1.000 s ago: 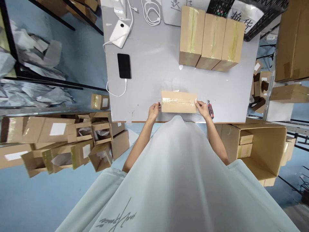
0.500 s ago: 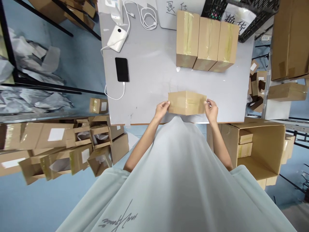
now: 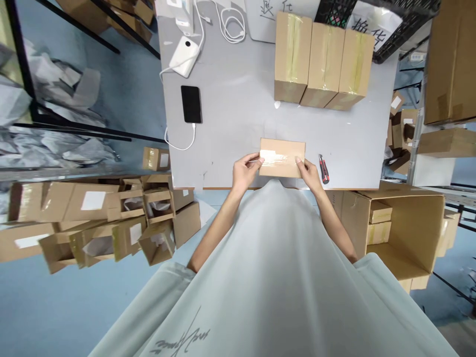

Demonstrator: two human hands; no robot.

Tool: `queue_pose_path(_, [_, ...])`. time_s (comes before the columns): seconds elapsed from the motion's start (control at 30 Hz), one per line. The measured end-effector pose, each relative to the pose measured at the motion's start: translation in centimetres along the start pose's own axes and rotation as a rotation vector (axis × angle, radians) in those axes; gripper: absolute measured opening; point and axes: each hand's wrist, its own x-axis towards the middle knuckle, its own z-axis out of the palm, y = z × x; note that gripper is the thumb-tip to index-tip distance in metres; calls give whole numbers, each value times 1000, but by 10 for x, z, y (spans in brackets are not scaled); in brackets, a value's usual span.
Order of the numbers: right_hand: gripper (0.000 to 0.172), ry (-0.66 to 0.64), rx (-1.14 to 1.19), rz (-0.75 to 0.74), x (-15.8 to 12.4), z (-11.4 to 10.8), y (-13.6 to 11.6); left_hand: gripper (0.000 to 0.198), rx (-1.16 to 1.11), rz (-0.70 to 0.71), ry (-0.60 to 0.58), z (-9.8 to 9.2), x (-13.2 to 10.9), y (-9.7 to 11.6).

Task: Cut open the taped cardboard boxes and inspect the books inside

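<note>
A small cardboard box (image 3: 282, 157) is held near the front edge of the grey table (image 3: 230, 109), one broad face up with a shiny strip of tape on it. My left hand (image 3: 246, 171) grips its left end, thumb on the top face. At the right end my right hand (image 3: 309, 173) pinches the box, thumb also on top. A red and black utility knife (image 3: 324, 169) lies on the table just right of my right hand. What is under the box is hidden.
Three taped cardboard boxes (image 3: 323, 62) stand at the back right, beside a black crate (image 3: 405, 25). A phone (image 3: 191, 104), a white power bank (image 3: 184, 56) and cables lie at left. An open carton (image 3: 405, 233) stands at the right; several boxes (image 3: 92, 218) sit lower left.
The box has turned so that a flat taped face is up. My right hand has moved left with its end, and the utility knife now shows on the table.
</note>
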Motion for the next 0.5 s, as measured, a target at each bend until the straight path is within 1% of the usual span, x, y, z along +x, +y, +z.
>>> queue_pose_path(0.1, [81, -28, 102, 27, 2, 16, 4, 55, 24, -25, 25, -14, -2, 2])
queue_pose_path(0.2, [83, -62, 132, 31, 5, 22, 8, 57, -6, -53, 15, -19, -4, 0])
queue_pose_path(0.37, [88, -96, 221, 71, 16, 12, 8, 59, -23, -55, 38, -14, -1, -7])
queue_pose_path(0.43, [87, -87, 231, 106, 22, 8, 6, 61, -49, -85, 51, -12, 5, -12])
queue_pose_path(0.5, [87, -84, 247, 178, 30, 5, 4, 63, -74, -134, 58, -11, 13, -17])
